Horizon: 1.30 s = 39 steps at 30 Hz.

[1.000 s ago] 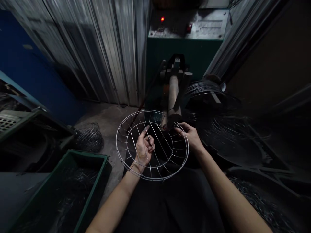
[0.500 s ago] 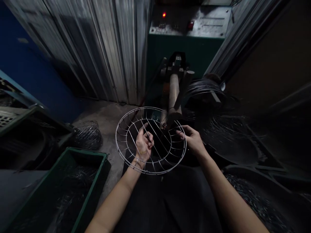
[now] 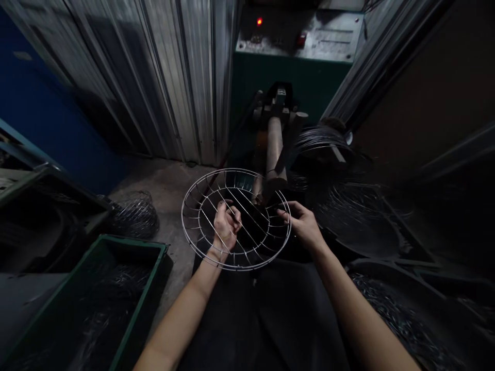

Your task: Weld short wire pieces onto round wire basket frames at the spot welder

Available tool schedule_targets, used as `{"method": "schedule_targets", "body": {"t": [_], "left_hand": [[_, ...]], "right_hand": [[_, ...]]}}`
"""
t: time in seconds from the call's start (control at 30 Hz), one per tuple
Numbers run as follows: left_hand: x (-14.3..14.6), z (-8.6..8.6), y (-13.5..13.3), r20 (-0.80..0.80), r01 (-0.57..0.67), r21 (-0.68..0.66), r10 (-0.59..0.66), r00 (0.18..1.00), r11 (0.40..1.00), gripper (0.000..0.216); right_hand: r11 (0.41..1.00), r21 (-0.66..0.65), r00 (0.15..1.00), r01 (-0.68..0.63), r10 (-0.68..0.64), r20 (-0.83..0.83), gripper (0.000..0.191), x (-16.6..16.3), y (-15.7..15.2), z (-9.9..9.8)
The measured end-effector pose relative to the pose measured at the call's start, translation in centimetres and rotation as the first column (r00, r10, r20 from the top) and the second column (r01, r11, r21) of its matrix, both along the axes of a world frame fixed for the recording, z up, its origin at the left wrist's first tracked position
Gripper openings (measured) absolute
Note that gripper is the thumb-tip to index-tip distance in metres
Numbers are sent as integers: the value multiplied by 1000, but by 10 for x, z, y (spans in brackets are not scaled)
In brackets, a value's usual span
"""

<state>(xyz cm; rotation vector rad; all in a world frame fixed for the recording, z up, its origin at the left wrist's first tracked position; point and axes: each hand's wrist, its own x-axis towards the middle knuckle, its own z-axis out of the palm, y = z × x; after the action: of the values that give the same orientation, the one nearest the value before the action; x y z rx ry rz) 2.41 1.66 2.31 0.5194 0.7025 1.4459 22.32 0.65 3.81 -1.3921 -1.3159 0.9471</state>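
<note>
A round wire basket (image 3: 249, 236), with a double outer ring, a smaller inner ring and straight wires across its middle, is held level before the machine. My right hand (image 3: 303, 221) pinches its rim on the right side with thumb and fingers. Within the inner ring's outline, my left hand (image 3: 227, 224) is curled closed; a small dark thing seems to be in its fingers, too dim to name. Basket wires cross my left wrist. The far right part of the rim sits at the end of the machine's thick metal arm (image 3: 275, 144), where the contact is hidden in shadow.
A green machine (image 3: 251, 72) with a red lamp (image 3: 259, 21) stands ahead. On the left are a green crate (image 3: 154, 265) of wire pieces and a tangled wire bundle (image 3: 135, 214). Coiled wire (image 3: 320, 138) and a dark bin of metal pieces (image 3: 394, 314) lie right.
The basket and both hands have shifted slightly left in view, and the surroundings have shifted a little left too. Both hands keep nearly the same pose.
</note>
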Motion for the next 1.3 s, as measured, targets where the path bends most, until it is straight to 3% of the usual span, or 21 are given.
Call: {"method": "schedule_targets", "body": {"t": [0.23, 0.4, 0.6, 1.07, 1.2, 1.3], "left_hand": [[1, -2, 4, -3, -32, 26, 32, 999, 999, 21], [-4, -4, 7, 14, 68, 62, -69, 997, 996, 27], [-2, -6, 7, -32, -91, 59, 93, 995, 994, 29], [8, -8, 24, -1, -169, 101, 170, 985, 980, 32], [3, -7, 25, 8, -141, 136, 141, 990, 981, 30], [-4, -6, 26, 31, -9, 145, 4, 1000, 989, 32]], "right_hand": [[999, 34, 996, -10, 13, -88, 33, -12, 27, -8], [1000, -11, 998, 4, -5, -60, 36, -8, 14, -6], [999, -40, 999, 37, -38, -15, 36, -1, -4, -3], [999, -24, 993, 41, -43, -112, 35, -11, 14, -2], [1000, -21, 992, 13, -16, -126, 35, -9, 15, -3], [1000, -24, 995, 20, -22, -94, 37, -6, 9, -5]]}}
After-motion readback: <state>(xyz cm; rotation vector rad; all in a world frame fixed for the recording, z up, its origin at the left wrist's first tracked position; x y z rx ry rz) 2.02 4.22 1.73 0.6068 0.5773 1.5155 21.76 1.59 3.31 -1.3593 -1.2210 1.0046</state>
